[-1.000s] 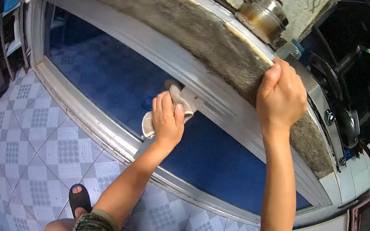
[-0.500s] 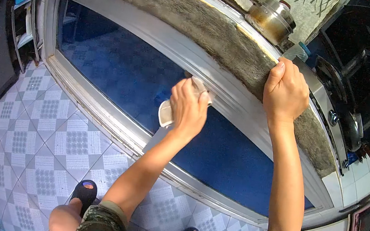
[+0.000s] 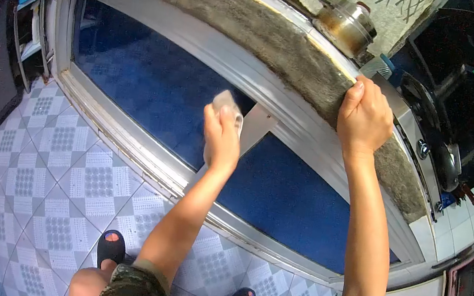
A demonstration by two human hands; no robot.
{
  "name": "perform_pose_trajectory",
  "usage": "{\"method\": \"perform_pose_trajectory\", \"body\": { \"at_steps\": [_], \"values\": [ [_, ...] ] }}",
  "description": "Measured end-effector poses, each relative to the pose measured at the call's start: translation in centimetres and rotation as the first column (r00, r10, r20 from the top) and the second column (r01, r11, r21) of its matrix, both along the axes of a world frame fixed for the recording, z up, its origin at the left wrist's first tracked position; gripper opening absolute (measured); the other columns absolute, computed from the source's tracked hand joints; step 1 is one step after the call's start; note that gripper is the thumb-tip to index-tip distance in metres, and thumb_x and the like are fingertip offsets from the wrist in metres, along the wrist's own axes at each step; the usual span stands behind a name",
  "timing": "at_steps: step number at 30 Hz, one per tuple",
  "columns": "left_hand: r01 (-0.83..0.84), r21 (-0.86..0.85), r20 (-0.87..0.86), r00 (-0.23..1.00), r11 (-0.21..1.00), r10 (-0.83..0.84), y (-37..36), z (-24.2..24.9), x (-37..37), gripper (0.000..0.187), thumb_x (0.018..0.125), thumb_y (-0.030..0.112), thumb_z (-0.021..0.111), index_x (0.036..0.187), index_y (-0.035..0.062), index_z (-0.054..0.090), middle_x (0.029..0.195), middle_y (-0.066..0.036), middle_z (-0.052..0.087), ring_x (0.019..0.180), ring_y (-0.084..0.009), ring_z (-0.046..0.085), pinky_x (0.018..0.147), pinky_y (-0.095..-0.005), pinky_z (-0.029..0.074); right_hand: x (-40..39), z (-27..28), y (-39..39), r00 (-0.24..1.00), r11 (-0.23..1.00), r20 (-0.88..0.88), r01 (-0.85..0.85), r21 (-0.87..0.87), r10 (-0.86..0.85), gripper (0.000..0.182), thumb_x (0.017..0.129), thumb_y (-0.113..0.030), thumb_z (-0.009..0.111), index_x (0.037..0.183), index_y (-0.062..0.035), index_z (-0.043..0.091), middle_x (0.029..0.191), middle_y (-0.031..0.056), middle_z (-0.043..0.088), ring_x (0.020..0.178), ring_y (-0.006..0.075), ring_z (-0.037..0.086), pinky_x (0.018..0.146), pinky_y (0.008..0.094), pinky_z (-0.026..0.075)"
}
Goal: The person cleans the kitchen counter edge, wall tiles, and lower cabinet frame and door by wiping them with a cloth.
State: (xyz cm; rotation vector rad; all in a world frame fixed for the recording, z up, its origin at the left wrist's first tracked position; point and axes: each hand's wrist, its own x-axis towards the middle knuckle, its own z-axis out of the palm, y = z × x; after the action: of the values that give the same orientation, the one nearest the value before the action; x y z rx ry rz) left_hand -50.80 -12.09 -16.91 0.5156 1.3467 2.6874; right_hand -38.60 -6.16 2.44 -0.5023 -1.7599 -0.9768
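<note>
My left hand (image 3: pixel 223 140) is closed around a light beige cloth (image 3: pixel 225 100), which pokes out above the fingers. It is in front of the dark blue glass panel (image 3: pixel 144 76) of a framed cabinet front, just left of the metal upright (image 3: pixel 257 128) between the two panes. Up at the right, my right hand (image 3: pixel 366 118) is curled over the counter edge (image 3: pixel 332 64), thumb on top. Below that edge runs a rough, bare cement strip (image 3: pixel 252 33) where the tiles stop.
A lidded steel pot (image 3: pixel 346 27) with browned sides stands on the counter. Right of my right hand is a gas stove (image 3: pixel 422 149) with a black pan (image 3: pixel 447 167). A shelf rack (image 3: pixel 28 30) stands at far left. My sandalled feet are on the patterned tile floor (image 3: pixel 63 197).
My left hand has moved left with the cloth, off the upright and over to the left pane, uncovering the upright's top. My right hand has stayed on the counter edge.
</note>
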Motion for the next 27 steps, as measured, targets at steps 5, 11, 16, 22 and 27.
{"method": "perform_pose_trajectory", "body": {
  "at_steps": [5, 11, 16, 22, 27],
  "values": [
    [-0.398, -0.139, -0.661, 0.719, 0.907, 0.214, -0.1, -1.2, 4.9, 0.044, 0.087, 0.027, 0.062, 0.124, 0.0044, 0.052, 0.123, -0.019, 0.045, 0.116, -0.0359, 0.041, 0.100, -0.0487, 0.032, 0.0, -0.1, -0.1, 1.000, 1.000, 0.009, -0.002, -0.010, 0.002, 0.024, 0.090, -0.027, 0.047, 0.080, -0.0120, 0.063, 0.073, 0.0071, 0.061, 0.069, 0.0272, 0.060, 0.064, 0.0402, 0.047],
    [-0.640, -0.105, -0.801, 0.508, 0.761, 0.317, 2.0, -2.5, 3.9, 0.046, 0.081, 0.031, 0.067, 0.122, 0.0153, 0.056, 0.123, -0.015, 0.045, 0.115, -0.0327, 0.042, 0.096, -0.0480, 0.034, 0.0, 0.0, 0.0, 1.000, 1.000, 0.014, 0.016, -0.026, -0.016, 0.026, 0.092, -0.029, 0.046, 0.081, -0.0127, 0.063, 0.074, 0.0066, 0.062, 0.070, 0.0270, 0.060, 0.064, 0.0406, 0.047],
    [-0.724, 0.036, -0.854, 0.336, 0.689, 0.398, 2.3, -2.5, 2.0, 0.041, 0.078, 0.036, 0.067, 0.116, 0.0220, 0.059, 0.122, -0.008, 0.048, 0.113, -0.0280, 0.045, 0.093, -0.0449, 0.037, 0.2, -0.1, 0.0, 1.000, 1.000, 0.007, 0.003, -0.023, -0.003, 0.027, 0.092, -0.030, 0.045, 0.081, -0.0130, 0.063, 0.074, 0.0062, 0.062, 0.070, 0.0269, 0.060, 0.064, 0.0410, 0.047],
    [-0.593, -0.074, -0.708, 0.598, 0.802, 0.376, 2.0, -1.1, 0.8, 0.030, 0.087, 0.029, 0.057, 0.111, 0.0112, 0.060, 0.108, -0.014, 0.055, 0.099, -0.0329, 0.051, 0.085, -0.0444, 0.041, 0.1, -0.1, 0.0, 1.000, 1.000, -0.015, 0.005, -0.006, -0.006, 0.026, 0.092, -0.030, 0.046, 0.080, -0.0130, 0.062, 0.074, 0.0058, 0.062, 0.069, 0.0266, 0.060, 0.063, 0.0409, 0.047],
    [-0.329, -0.114, -0.459, 0.854, 0.938, 0.244, 2.7, -1.9, -0.5, 0.031, 0.096, 0.027, 0.048, 0.082, 0.0016, 0.058, 0.088, -0.015, 0.057, 0.085, -0.0357, 0.052, 0.076, -0.0432, 0.042, 0.0, -0.2, 0.0, 1.000, 1.000, -0.008, -0.001, 0.001, 0.001, 0.027, 0.091, -0.030, 0.046, 0.078, -0.0124, 0.061, 0.073, 0.0054, 0.061, 0.069, 0.0266, 0.060, 0.064, 0.0405, 0.047]
  ]
}}
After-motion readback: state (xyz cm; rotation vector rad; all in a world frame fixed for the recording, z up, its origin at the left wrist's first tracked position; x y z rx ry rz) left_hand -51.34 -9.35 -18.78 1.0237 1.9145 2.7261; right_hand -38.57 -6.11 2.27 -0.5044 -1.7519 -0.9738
